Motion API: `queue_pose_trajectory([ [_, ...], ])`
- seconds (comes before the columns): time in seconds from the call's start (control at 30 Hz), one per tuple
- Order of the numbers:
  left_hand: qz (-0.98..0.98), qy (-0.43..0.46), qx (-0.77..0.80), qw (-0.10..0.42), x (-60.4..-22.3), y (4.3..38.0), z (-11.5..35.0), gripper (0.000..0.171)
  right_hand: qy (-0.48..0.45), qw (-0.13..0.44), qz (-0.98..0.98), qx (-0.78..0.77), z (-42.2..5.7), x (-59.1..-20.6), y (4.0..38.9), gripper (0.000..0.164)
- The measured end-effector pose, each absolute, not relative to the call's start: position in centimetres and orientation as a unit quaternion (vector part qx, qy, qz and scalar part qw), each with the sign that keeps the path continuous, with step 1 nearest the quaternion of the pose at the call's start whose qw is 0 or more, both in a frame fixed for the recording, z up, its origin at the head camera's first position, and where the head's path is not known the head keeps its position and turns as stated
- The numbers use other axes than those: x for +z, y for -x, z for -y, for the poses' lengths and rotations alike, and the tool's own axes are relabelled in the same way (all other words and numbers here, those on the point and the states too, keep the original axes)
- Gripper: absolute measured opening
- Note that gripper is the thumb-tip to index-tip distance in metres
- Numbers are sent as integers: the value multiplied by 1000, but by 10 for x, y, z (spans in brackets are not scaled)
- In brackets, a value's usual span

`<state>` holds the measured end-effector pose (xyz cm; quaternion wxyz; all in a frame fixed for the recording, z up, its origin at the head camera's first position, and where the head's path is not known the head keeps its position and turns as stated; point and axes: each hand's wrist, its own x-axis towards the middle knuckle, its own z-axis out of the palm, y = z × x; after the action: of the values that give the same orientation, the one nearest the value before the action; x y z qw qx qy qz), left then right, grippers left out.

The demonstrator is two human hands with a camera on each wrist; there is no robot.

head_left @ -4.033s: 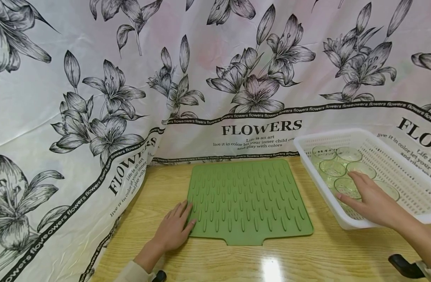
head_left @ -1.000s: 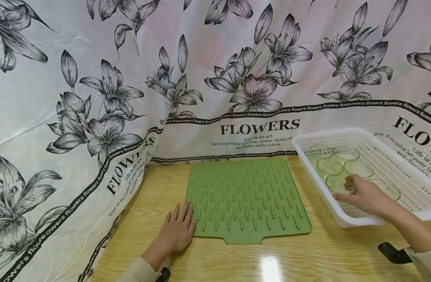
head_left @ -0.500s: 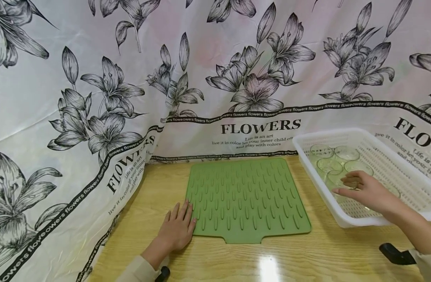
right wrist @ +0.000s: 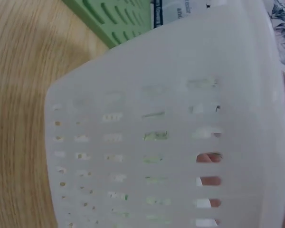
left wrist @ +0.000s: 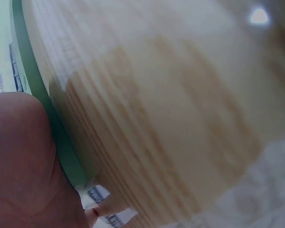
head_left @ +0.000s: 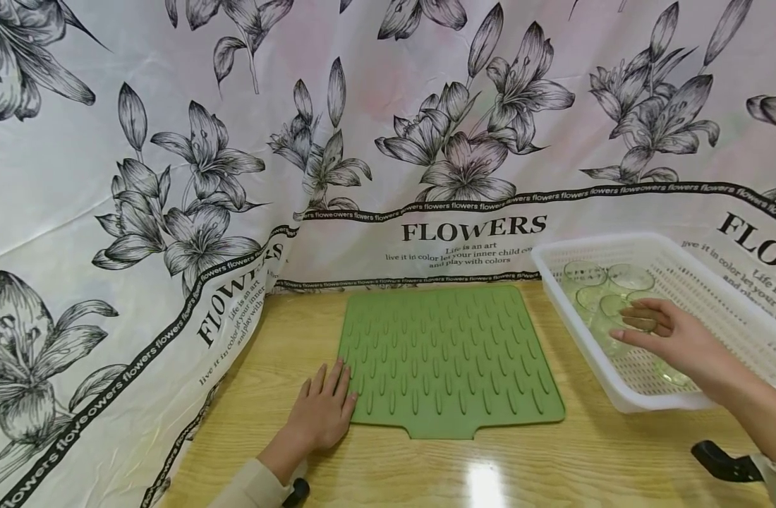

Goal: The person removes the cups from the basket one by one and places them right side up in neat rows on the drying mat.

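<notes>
Right hand (head_left: 683, 342): is reaching into the basket from its near side, thumb and fingers pinching a single glass close to its rim.
Gripped glass: a clear, faintly green-tinted round glass tumbler (head_left: 607, 321) is hanging or resting near the basket's left side — looking slightly raised, since its rim is overlapping its neighbours; whether its base is touching the floor, I cannot tell.
Other glasses: at least four similar tumblers (head_left: 631, 277) are sitting in the basket, one partly hidden beneath the right hand; more may be hiding there.
Basket: the white, slotted, rectangular plastic basket (head_left: 655, 402) is standing on the right, well apart from the left hand.
Left hand (head_left: 321, 413): is lying flat, fingers extended, holding nothing, fingertips touching the left edge of the mat.
Mat: the green, ridged, rectangular mat (head_left: 451, 360) is lying flat on the pale wood-grain table (head_left: 375, 473).
Glasses taken out: none is showing outside the basket walls.
Glass count, as judged: the handling is seemingly only beginning — one tumbler is being picked up, while the others are remaining in place.
</notes>
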<state>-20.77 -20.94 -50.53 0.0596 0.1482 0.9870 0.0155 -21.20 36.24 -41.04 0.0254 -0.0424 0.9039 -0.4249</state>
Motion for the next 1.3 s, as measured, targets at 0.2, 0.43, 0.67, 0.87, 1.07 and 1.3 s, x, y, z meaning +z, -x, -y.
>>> queue_pose_trajectory([
  [0.2, -987, -151, 18, 45, -508, 208, 210, 64, 43, 21, -895, -443, -357, -400, 210, 88],
  [0.43, -987, -150, 15, 48, -508, 207, 209, 64, 37, -4, -901, -431, -354, -390, 205, 85],
  [0.67, -986, -146, 24, 80, -494, 200, 204, 66, 57, -32, -893, -446, -341, -376, 200, 83],
  [0.87, -986, -147, 20, 79, -485, 198, 201, 62, 60, -31, -885, -460, -323, -364, 199, 86],
  [1.07, -985, -153, 30, 78, -483, 196, 201, 62, 68, -17, -880, -469, -299, -351, 199, 91],
  [1.3, -986, -147, 14, 76, -480, 197, 200, 61, 89, -4, -870, -485, -271, -341, 204, 93],
])
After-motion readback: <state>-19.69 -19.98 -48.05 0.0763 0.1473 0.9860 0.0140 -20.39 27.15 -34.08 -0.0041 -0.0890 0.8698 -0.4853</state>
